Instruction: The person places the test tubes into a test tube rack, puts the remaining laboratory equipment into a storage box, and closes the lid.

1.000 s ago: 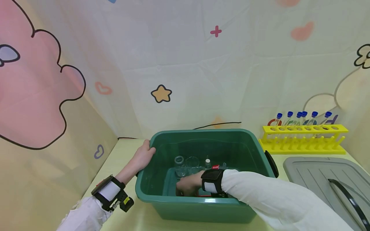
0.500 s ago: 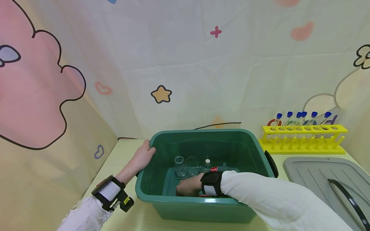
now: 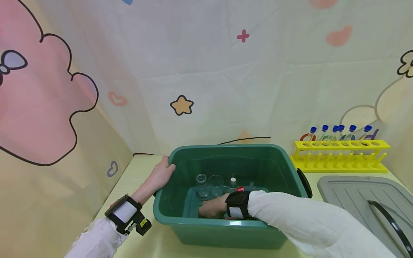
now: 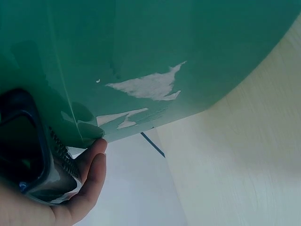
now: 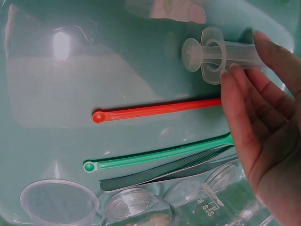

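My left hand (image 3: 161, 173) grips the left rim of a green plastic storage bin (image 3: 226, 233), fingers over the edge beside a black latch (image 4: 28, 141). Inside the bin, my right hand (image 3: 213, 208) reaches low. The right wrist view shows its thumb and fingers on either side of the barrel of a clear plastic syringe (image 5: 211, 54), holding it near the bin floor. Beside that hand lie a red long-handled measuring spoon (image 5: 155, 109), a green one (image 5: 155, 157) and metal tweezers (image 5: 164, 172). The far end of the syringe is hidden.
Clear glassware (image 3: 202, 186) and a small white-capped bottle (image 3: 233, 182) stand inside the bin. A yellow test tube rack (image 3: 338, 166) with several blue-capped tubes stands at back right. The grey lid (image 3: 348, 190) lies right of the bin, and a patterned curtain (image 3: 209, 71) hangs behind.
The head view has shifted slightly. My right hand has turned a little low in the bin, and a bit of green now shows beside it. The left hand stays on the rim.
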`<state>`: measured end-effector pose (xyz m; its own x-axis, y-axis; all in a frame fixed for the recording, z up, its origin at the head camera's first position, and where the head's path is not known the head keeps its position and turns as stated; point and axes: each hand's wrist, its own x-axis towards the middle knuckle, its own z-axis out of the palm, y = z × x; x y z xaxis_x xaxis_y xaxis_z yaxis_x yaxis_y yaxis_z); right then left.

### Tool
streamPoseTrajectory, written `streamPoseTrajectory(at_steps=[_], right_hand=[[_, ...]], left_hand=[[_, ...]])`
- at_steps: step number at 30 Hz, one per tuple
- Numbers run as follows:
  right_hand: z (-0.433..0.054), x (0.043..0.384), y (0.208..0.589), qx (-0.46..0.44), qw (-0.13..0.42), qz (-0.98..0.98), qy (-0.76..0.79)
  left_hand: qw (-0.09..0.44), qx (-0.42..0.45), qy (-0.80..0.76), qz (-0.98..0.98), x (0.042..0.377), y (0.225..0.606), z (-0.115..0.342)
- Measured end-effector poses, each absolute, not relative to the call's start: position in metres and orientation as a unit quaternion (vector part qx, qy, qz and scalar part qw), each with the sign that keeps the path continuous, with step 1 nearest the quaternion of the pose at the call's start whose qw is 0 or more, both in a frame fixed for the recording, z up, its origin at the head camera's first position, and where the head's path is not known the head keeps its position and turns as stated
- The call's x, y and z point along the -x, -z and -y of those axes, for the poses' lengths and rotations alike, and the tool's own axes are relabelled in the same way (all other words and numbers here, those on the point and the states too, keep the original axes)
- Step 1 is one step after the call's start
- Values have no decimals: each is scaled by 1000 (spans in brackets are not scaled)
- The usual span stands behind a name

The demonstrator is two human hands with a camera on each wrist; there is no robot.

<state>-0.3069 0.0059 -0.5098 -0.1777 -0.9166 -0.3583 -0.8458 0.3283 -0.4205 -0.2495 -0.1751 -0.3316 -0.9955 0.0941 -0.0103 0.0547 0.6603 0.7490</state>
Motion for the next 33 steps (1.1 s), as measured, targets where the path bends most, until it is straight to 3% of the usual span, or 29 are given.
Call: streamPoseTrajectory(at_steps=[6, 14, 22, 33], right_hand=[[-7, 299, 490, 559, 298, -772, 60], [-12, 254, 385, 445, 339, -825, 80], [-27, 258, 347, 466, 275, -836, 87], [-73, 259, 285, 438, 234, -858, 132]], left_hand=[[27, -42, -415, -908, 250, 332, 175], [31, -41, -418, -907, 251, 334, 176], [24, -45, -418, -907, 251, 334, 177], [25, -44, -411, -910, 251, 333, 174]])
